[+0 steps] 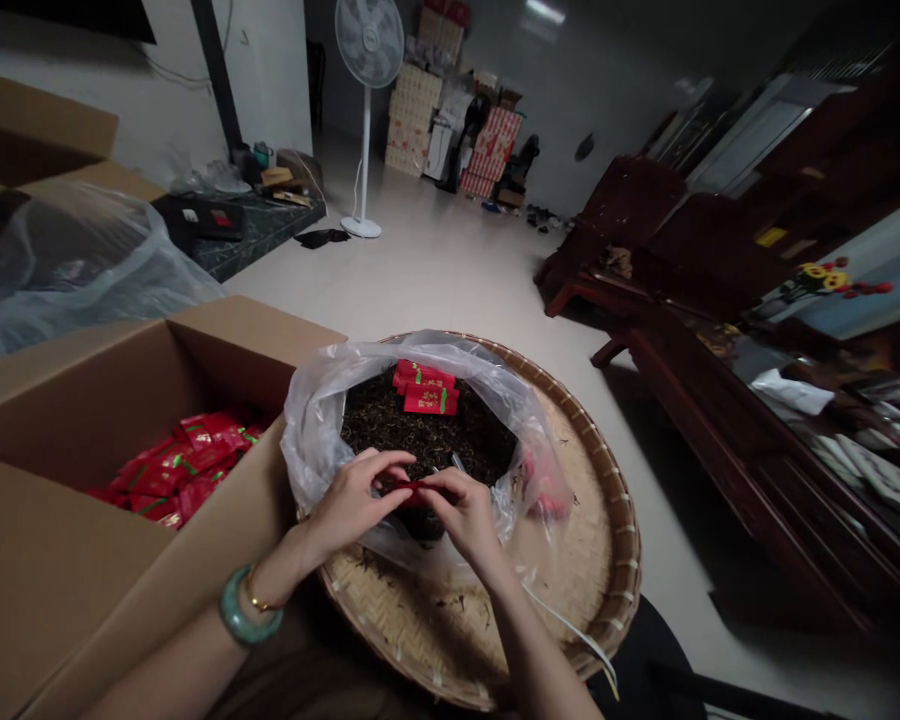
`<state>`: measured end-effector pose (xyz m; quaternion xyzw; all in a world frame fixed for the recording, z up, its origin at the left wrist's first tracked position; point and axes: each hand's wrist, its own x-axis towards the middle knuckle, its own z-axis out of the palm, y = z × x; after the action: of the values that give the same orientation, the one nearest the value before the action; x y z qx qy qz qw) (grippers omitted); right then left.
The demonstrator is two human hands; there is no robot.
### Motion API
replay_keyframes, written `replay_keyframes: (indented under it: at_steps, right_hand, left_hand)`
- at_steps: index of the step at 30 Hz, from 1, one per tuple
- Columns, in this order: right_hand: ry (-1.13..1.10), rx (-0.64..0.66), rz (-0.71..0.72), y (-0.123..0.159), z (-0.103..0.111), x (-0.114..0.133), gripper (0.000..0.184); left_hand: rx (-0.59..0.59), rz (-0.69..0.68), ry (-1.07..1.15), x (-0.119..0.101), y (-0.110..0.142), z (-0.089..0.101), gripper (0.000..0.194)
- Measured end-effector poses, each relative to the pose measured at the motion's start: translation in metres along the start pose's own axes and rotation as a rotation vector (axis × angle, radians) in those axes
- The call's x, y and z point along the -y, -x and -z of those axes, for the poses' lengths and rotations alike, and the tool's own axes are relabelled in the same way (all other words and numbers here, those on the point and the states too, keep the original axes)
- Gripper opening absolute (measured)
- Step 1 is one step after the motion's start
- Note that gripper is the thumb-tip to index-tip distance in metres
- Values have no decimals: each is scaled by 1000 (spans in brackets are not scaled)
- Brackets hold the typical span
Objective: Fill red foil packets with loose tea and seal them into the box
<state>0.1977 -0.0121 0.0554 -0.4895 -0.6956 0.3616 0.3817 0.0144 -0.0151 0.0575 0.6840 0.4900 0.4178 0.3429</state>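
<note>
Red packet (418, 487) is pinched by fingers of the right hand (466, 512), left hand (354, 502) grip unclear, above tea leaves (450, 440) in a plastic bag (309, 430) overlapping the bamboo tray (627, 560)'s left edge.

A pale, smooth floor (450, 275) runs to a dim grey far wall (622, 70), where a bright strip of light (545, 11) shows. Left of the middle, a white pedestal fan (370, 40) stands near stacked cartons (414, 118). A dark tabletop (266, 225) sits at left; dark reddish wooden furniture (634, 200) and yellow and red flowers (825, 277) fill the right.
</note>
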Motion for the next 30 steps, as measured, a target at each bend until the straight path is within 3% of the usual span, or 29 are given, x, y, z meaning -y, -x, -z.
replay_keyframes:
  at_steps: [2,7,12,15,18,22,24,27,30]
  right_hand:
    - [-95,-8,-96,-1,0,0,13]
    - [-326,-5,-317,-2,4,3,22]
    - [-376,-156,-366,-8,18,0,29]
    - [-317,-225,-322,-13,26,-1,40]
    - [-164,-167,-181,-14,27,1,57]
    - [83,14,-17,-11,15,6,29]
    - [135,28,30,-10,7,6,18]
    - [121,-18,56,-12,0,2,26]
    - [74,-33,-6,-16,7,-4,29]
  left_hand:
    - [73,92,50,3,-4,-2,46]
    - [384,264,194,9,-10,-10,25]
    - [414,302,246,15,-8,-16,28]
    - [404,327,253,20,-7,-18,28]
    - [402,347,303,20,-6,-19,32]
    - [417,345,292,14,-7,-22,27]
    - [405,356,275,10,-7,-25,26]
    - [384,398,407,6,-5,-32,34]
    - [412,507,609,6,-1,-38,37]
